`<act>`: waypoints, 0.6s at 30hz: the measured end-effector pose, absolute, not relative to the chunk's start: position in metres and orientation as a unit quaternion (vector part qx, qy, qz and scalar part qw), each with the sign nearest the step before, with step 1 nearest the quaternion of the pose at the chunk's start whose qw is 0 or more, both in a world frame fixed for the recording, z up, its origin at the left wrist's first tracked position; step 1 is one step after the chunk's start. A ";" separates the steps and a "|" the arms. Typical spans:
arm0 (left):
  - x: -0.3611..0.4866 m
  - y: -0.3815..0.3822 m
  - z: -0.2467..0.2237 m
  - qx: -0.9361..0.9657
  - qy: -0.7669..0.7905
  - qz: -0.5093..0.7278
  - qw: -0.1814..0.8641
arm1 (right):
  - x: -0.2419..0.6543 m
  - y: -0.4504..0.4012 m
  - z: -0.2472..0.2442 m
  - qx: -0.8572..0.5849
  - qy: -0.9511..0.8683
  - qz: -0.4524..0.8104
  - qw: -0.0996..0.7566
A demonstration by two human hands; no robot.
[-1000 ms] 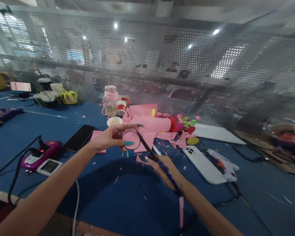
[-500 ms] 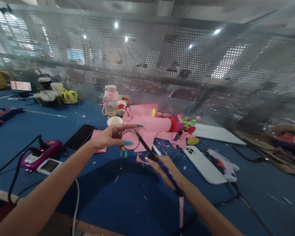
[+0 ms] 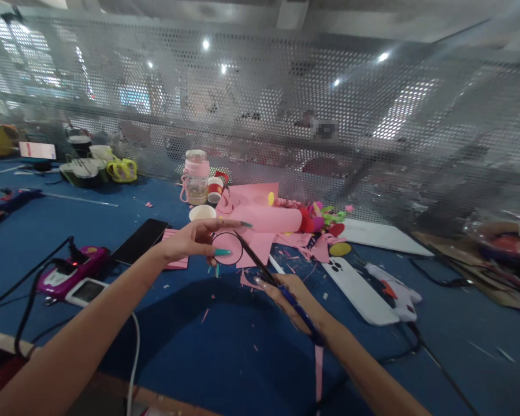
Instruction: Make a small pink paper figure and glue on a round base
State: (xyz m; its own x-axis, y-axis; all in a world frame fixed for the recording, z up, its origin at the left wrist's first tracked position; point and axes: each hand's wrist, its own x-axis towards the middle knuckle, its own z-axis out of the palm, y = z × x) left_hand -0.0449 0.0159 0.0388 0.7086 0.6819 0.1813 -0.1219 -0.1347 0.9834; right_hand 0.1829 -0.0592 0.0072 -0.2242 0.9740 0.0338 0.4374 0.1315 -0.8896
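Note:
Between its fingers and thumb, my left hand (image 3: 199,238) pinches a round pink piece with a dark rim (image 3: 230,241). My right hand (image 3: 292,297) is wrapped round the blue handles of a pair of scissors (image 3: 260,264). The dark blades point up and left, and their tips are at the top right of the round piece's rim. Behind the hands lie pink paper sheets (image 3: 260,248) and a pink paper roll (image 3: 277,219). Small pink scraps (image 3: 320,248) lie to the right of the sheets.
A pink-lidded bottle (image 3: 196,179) and a paper cup (image 3: 215,189) stand behind. On the left are a black phone (image 3: 142,241) and a purple power strip (image 3: 73,271) with cables. A white phone (image 3: 361,292) and a glue gun (image 3: 396,292) lie right.
My left hand's fingertips and the round piece have shifted slightly to the left and turned a little. The scissor blades have swung slightly left with them. My right hand has barely moved.

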 end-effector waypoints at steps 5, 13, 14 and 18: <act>-0.043 0.018 0.037 0.660 0.212 0.358 0.625 | 0.181 -0.059 0.006 -0.516 -0.662 0.417 0.348; -0.016 0.013 0.020 0.570 0.298 0.425 0.637 | 0.180 -0.051 -0.004 -0.512 -0.605 0.451 0.410; -0.012 0.011 0.019 0.564 0.313 0.428 0.633 | 0.179 -0.051 -0.004 -0.512 -0.606 0.448 0.412; 0.001 0.001 0.018 0.542 0.348 0.461 0.611 | 0.176 -0.055 -0.006 -0.513 -0.600 0.446 0.421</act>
State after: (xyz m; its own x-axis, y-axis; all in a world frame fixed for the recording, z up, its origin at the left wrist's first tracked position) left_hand 0.0007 0.0013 0.0180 0.3320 0.9403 0.0746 -0.1864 -0.0122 0.9824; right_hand 0.1756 -0.0550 -0.0059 -0.1185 0.9918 0.0478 0.2409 0.0755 -0.9676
